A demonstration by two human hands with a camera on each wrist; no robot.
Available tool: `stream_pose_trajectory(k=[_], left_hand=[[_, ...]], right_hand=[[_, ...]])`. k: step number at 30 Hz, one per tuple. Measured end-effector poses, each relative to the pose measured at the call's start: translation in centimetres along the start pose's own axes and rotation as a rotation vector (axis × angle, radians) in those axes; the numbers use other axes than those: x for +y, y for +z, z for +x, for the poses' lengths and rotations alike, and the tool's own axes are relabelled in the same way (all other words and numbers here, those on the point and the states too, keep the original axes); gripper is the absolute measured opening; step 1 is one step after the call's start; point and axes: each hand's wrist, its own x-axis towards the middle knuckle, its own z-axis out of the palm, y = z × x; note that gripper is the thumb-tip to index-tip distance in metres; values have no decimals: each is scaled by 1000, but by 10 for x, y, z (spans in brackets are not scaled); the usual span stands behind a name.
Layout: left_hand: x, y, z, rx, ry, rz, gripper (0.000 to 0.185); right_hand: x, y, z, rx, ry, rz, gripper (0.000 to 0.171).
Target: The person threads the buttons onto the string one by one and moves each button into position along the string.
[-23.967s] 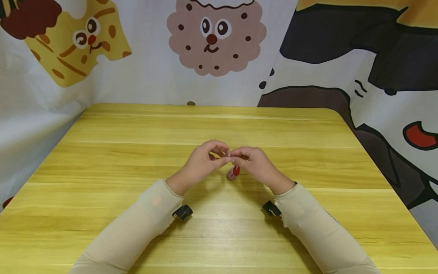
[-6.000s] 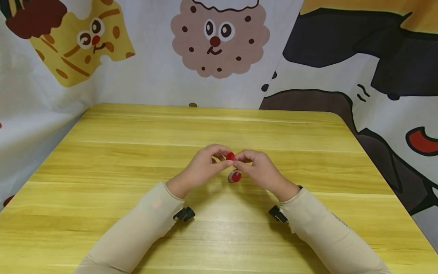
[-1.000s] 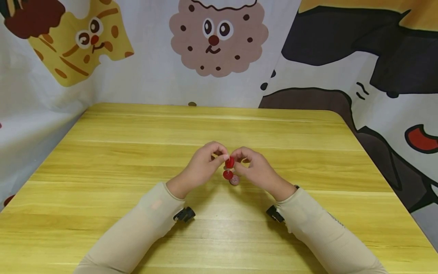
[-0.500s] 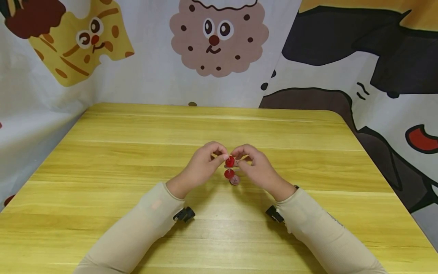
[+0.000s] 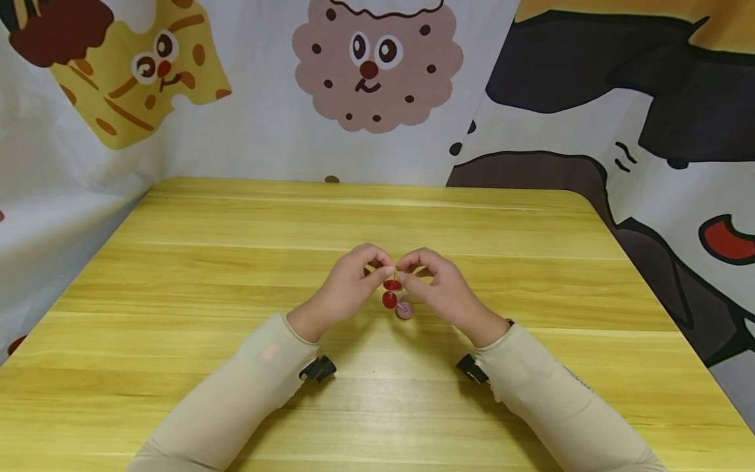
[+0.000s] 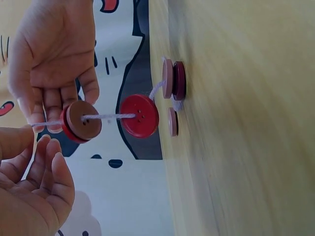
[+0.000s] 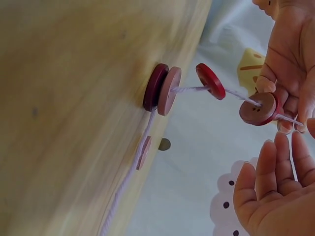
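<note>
My left hand [image 5: 352, 282] and right hand [image 5: 444, 286] meet fingertip to fingertip above the table. Both pinch the end of a pale lilac string [image 6: 110, 116]. Just below the fingertips a red button [image 5: 392, 285] hangs on it, with a light brown button [image 6: 84, 120] against its underside in the left wrist view. Lower down the string passes through a second red button [image 6: 140, 116]. It then runs into a pink button [image 5: 404, 311] stacked on a dark red one [image 7: 155, 87] at the tabletop.
Another pink button [image 7: 143, 153] lies flat on the wooden table [image 5: 206, 288], beyond the stack. The string's long tail [image 7: 123, 184] trails away over the tabletop. Behind the table hangs a white cloth [image 5: 253, 131] printed with cartoon figures.
Several buttons now hang on or lie along the string, more than 24 seconds ago. Since half a second ago, my right fingers have moved from a pink button to the string's end.
</note>
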Motion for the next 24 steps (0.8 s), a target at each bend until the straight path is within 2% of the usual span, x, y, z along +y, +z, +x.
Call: stream_pose_trajectory(k=[15,24], left_hand=[[0,3,2,19,12,-3,7],[2,3,4,28,-11,9,8]], right_hand=[[5,7,2,-45,17,18,8],[6,6,0,-54,32,-1,4]])
